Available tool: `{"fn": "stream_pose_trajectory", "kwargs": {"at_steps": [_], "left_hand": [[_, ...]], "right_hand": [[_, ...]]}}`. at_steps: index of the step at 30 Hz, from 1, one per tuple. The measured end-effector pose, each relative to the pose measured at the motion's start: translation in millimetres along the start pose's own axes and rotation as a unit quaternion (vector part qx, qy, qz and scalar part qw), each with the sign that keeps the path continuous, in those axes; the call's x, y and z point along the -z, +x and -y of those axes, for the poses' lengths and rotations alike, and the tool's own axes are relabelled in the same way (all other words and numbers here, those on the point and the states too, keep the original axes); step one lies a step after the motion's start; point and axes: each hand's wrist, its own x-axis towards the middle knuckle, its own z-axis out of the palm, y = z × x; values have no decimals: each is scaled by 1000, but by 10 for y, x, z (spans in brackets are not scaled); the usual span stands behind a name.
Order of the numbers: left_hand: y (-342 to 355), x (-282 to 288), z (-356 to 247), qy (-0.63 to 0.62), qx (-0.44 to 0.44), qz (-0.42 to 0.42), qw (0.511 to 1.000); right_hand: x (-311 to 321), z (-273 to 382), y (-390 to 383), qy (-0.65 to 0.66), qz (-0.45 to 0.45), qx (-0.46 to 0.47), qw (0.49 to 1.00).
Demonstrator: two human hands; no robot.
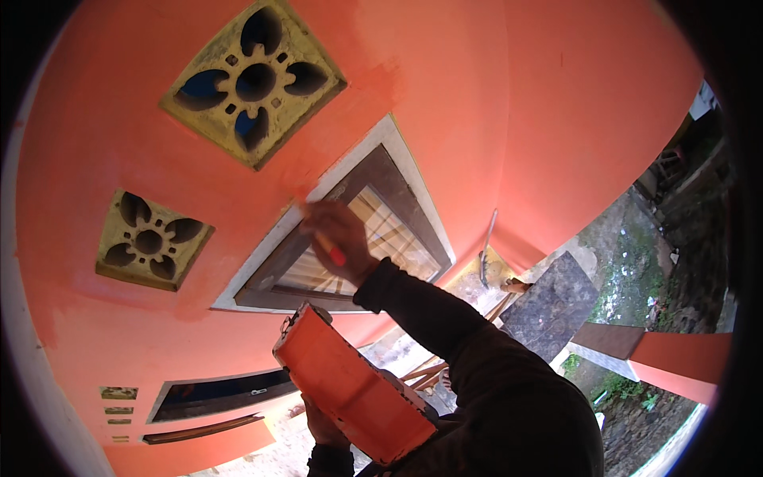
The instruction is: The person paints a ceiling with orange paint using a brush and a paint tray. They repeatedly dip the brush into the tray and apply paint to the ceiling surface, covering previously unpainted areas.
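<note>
My right hand (340, 234) is raised to the orange wall (445, 79), closed around a paintbrush (328, 248) with a red-ended handle. The brush tip is close to the wall at the upper edge of a window's white border (262, 254); whether it touches is hard to see. Below, my left hand (324, 421) grips an orange, paint-coated rectangular tray (358, 381) by its side, holding it tilted in front of me. Dark, chipped spots mark the tray's rim. Darker, fresh-looking orange strokes show on the wall around the window and a vent block.
Two yellow patterned vent blocks (310, 103) are set into the wall at upper left. The brown-framed window (381, 171) has curtains behind glass. Far below lie a dark board (552, 306) and mossy ground (628, 254). Another window (222, 395) sits at lower left.
</note>
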Motion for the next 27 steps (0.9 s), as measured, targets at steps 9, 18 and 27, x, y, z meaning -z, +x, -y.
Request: {"fn": "stream_pose_trajectory", "kwargs": {"at_steps": [9, 18, 27], "left_hand": [[-35, 180, -56, -22, -9, -11, 1000], [-149, 555, 10, -18, -23, -72, 997], [-149, 603, -24, -9, -38, -72, 997]], "right_hand": [[296, -281, 257, 49, -37, -53, 997], [66, -57, 138, -152, -80, 4, 985], [-544, 365, -427, 172, 97, 3, 980]]}}
